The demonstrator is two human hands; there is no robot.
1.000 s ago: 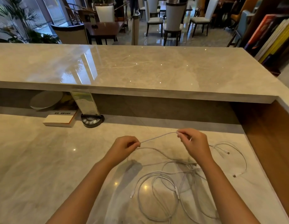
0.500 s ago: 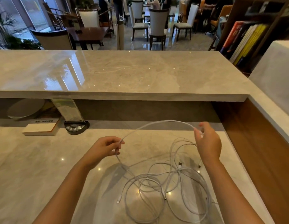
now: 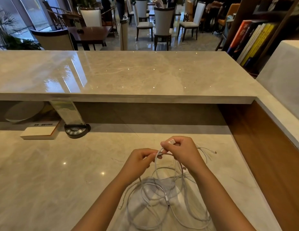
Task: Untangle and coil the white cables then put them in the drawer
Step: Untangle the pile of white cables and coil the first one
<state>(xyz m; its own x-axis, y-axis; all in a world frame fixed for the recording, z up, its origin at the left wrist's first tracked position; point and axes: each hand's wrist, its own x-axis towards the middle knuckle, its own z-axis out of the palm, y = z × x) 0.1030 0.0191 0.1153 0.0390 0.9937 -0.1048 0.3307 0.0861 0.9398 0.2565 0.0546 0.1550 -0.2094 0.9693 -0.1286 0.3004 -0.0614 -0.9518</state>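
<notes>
At the far left, under the overhang of the raised counter top (image 3: 128, 75), a pale round dish (image 3: 23, 111) leans in the shadow, and in front of it a closed book (image 3: 39, 130) lies flat on the lower marble desk (image 3: 53, 172). Just to the right of the book stands a clear leaflet holder (image 3: 68, 114) on a dark oval base with small buttons (image 3: 77, 130).

Nearer the middle, the left hand (image 3: 139, 162) is held above the desk with its fingers curled, pinching a white cable between thumb and fingertips at the point where the cable bends. The right hand (image 3: 182, 152) is right beside it, the two nearly touching, and its fingers are curled as well, gripping the same cable with a white plug (image 3: 172, 141) showing at the top of the fist. Between the two hands the cable makes a short loop that arcs downward.

Below and between the forearms, the rest of the white cables (image 3: 163, 199) lie in a loose tangle of overlapping loops on the desk, reaching from under the left wrist across to under the right forearm. One loose end with a small connector (image 3: 120, 207) points out to the left of the pile. Another strand runs out past the right hand and ends in a small plug (image 3: 214, 152) lying on the desk, well to the right of the knuckles.

Further right, a brown wooden side panel (image 3: 270, 155) borders the desk, and above it a row of books (image 3: 250, 40) stands on a dark shelf.
</notes>
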